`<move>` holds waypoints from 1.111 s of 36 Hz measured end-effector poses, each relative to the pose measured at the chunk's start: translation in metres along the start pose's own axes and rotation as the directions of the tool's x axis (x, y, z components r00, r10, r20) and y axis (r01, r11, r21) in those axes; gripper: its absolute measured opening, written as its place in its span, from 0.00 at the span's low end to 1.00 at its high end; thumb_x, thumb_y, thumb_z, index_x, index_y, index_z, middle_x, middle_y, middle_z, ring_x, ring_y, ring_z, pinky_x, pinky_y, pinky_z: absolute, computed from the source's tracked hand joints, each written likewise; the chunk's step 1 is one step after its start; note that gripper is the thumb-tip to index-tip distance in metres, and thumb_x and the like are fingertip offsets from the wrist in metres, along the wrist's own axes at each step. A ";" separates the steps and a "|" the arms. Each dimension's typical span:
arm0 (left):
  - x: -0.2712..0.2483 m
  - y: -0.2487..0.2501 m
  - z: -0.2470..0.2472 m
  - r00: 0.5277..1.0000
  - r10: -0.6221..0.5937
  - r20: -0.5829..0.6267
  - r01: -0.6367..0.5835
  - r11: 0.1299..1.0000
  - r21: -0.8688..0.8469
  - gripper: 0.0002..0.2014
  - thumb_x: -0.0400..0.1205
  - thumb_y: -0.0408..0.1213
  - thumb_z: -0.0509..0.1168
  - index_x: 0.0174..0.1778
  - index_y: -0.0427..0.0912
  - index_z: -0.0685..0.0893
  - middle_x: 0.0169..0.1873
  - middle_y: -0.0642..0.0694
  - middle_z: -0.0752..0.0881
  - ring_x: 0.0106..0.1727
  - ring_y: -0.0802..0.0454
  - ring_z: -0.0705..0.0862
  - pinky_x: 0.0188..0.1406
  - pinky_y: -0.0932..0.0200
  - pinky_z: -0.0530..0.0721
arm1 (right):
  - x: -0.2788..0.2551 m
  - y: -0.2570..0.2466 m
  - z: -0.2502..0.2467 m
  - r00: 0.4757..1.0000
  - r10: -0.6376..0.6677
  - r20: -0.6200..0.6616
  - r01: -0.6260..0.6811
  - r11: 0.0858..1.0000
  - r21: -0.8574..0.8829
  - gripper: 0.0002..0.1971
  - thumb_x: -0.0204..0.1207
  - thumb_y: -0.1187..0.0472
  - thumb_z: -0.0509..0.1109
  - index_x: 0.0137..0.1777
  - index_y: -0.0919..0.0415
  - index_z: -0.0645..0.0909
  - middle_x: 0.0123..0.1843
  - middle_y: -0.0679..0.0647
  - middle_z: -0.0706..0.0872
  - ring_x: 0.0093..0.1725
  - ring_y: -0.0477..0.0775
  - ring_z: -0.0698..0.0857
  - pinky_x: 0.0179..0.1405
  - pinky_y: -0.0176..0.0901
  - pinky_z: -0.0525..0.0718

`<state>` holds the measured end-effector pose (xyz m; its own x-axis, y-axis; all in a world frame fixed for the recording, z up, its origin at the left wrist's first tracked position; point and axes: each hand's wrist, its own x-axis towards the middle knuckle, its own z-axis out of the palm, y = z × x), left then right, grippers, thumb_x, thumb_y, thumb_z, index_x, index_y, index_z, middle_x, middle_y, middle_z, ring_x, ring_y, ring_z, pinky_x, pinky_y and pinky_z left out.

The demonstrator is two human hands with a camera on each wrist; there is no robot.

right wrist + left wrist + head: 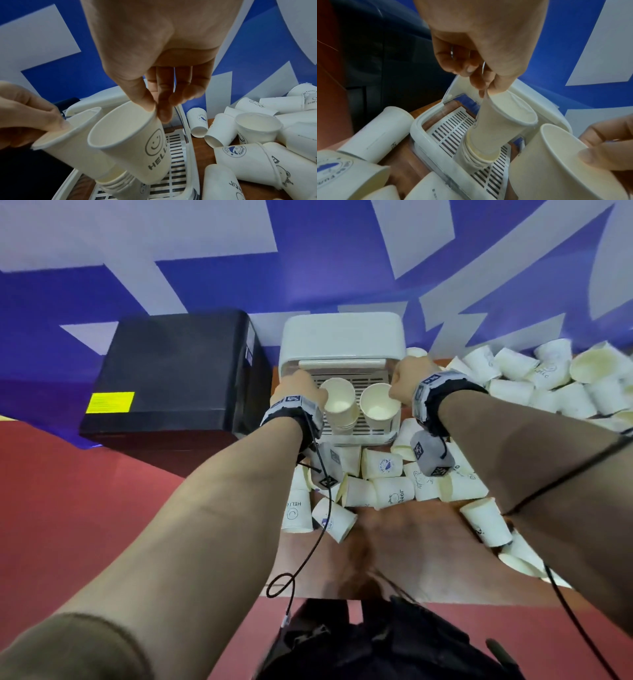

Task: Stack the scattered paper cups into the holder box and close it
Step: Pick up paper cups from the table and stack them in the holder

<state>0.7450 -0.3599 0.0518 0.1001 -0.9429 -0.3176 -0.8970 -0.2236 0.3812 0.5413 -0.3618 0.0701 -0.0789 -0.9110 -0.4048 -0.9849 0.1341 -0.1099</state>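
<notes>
- The holder box lies straight ahead of both hands, its lid thrown back on the far side and its slatted tray directly beneath the fingers.
- The loose cups heap mostly to the right of the right hand and spill back under both wrists.
- A nested stack stands under the left hand, its long axis tilted toward the wrist.
- The left hand pinches the rim of a cup that is partly sunk into that stack.
- The right hand pinches the rim of the smiley cup, just beside the stack; its base seems clear of the tray, though I can't be sure.
- The left cup likely seats first, then the right one moves left over it.
</notes>
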 end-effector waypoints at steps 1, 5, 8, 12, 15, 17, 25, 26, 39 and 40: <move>0.000 0.002 0.002 1.000 -0.008 -0.012 0.007 1.000 -0.011 0.10 0.77 0.41 0.64 0.48 0.37 0.81 0.47 0.39 0.85 0.43 0.38 0.85 0.42 0.51 0.85 | 0.000 0.002 0.002 1.000 -0.003 0.004 0.003 1.000 -0.003 0.06 0.75 0.63 0.67 0.40 0.66 0.77 0.30 0.59 0.76 0.27 0.56 0.73 0.28 0.38 0.70; 0.002 0.005 0.013 1.000 -0.026 -0.001 0.026 0.999 -0.018 0.13 0.80 0.41 0.62 0.53 0.38 0.85 0.50 0.38 0.86 0.47 0.37 0.86 0.45 0.50 0.85 | 0.005 0.010 0.008 0.998 -0.008 0.067 0.007 1.000 0.005 0.10 0.80 0.65 0.67 0.36 0.66 0.76 0.37 0.62 0.78 0.27 0.54 0.71 0.23 0.38 0.62; 0.003 0.004 0.021 0.999 -0.030 0.014 0.031 0.999 -0.026 0.11 0.82 0.41 0.61 0.51 0.38 0.85 0.47 0.39 0.87 0.41 0.39 0.84 0.38 0.52 0.79 | 0.001 0.015 0.011 1.000 0.006 0.015 -0.006 1.000 0.027 0.17 0.79 0.66 0.66 0.30 0.60 0.66 0.33 0.59 0.75 0.26 0.52 0.68 0.24 0.38 0.62; 0.004 0.003 0.025 0.999 -0.029 0.030 0.030 0.999 -0.043 0.10 0.82 0.38 0.60 0.50 0.37 0.84 0.45 0.38 0.86 0.43 0.37 0.85 0.41 0.52 0.81 | 0.001 0.028 0.025 0.999 0.023 0.039 -0.027 0.994 0.102 0.11 0.75 0.62 0.68 0.34 0.59 0.70 0.34 0.57 0.77 0.37 0.61 0.80 0.30 0.41 0.76; 0.005 0.003 0.027 0.998 -0.009 0.058 0.010 1.000 -0.022 0.08 0.83 0.38 0.62 0.46 0.37 0.81 0.45 0.37 0.86 0.44 0.38 0.85 0.45 0.50 0.85 | 0.010 0.033 0.029 0.995 0.062 0.077 -0.074 0.982 0.172 0.07 0.73 0.57 0.71 0.47 0.56 0.78 0.44 0.59 0.83 0.42 0.61 0.84 0.44 0.50 0.87; 0.004 0.002 0.027 0.998 -0.010 0.060 0.011 1.000 -0.015 0.07 0.83 0.39 0.62 0.45 0.38 0.79 0.45 0.38 0.84 0.44 0.39 0.84 0.46 0.50 0.84 | 0.018 0.037 0.029 0.983 0.069 0.170 -0.096 0.983 0.154 0.07 0.75 0.61 0.72 0.45 0.63 0.78 0.43 0.62 0.80 0.39 0.58 0.80 0.31 0.40 0.78; -0.003 0.003 0.015 0.995 -0.007 0.097 0.008 1.000 -0.014 0.07 0.80 0.36 0.66 0.50 0.37 0.83 0.49 0.37 0.87 0.44 0.41 0.86 0.45 0.52 0.84 | 0.002 0.022 0.000 1.000 -0.004 -0.015 0.006 0.990 0.137 0.11 0.77 0.63 0.67 0.53 0.70 0.85 0.50 0.64 0.85 0.49 0.64 0.85 0.43 0.42 0.76; -0.003 0.003 0.011 0.994 -0.004 0.105 0.006 1.000 -0.019 0.10 0.80 0.35 0.68 0.54 0.36 0.85 0.52 0.36 0.87 0.48 0.40 0.86 0.49 0.51 0.85 | 0.000 0.016 -0.006 1.000 -0.011 -0.023 0.014 0.988 0.156 0.11 0.76 0.64 0.67 0.52 0.70 0.86 0.50 0.64 0.87 0.49 0.64 0.86 0.45 0.44 0.80; -0.008 -0.017 0.018 0.990 -0.070 0.120 0.071 0.997 -0.003 0.07 0.79 0.37 0.66 0.40 0.39 0.77 0.36 0.43 0.82 0.34 0.45 0.82 0.36 0.54 0.79 | 0.004 -0.021 0.017 0.995 -0.078 -0.060 0.091 0.964 0.252 0.14 0.71 0.67 0.67 0.52 0.73 0.87 0.50 0.67 0.89 0.42 0.59 0.83 0.49 0.53 0.87; -0.009 -0.019 0.019 0.989 -0.077 0.129 0.078 0.997 0.004 0.05 0.79 0.36 0.65 0.42 0.39 0.77 0.37 0.42 0.83 0.35 0.44 0.83 0.37 0.54 0.80 | 0.004 -0.022 0.020 0.995 -0.075 -0.062 0.089 0.964 0.250 0.14 0.72 0.67 0.67 0.54 0.73 0.87 0.50 0.67 0.89 0.40 0.57 0.79 0.43 0.49 0.86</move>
<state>0.7531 -0.3423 0.0310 0.1128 -0.8829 -0.4558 -0.8884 -0.2950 0.3518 0.5660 -0.3607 0.0529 -0.0138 -0.9411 -0.3379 -0.9181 0.1457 -0.3685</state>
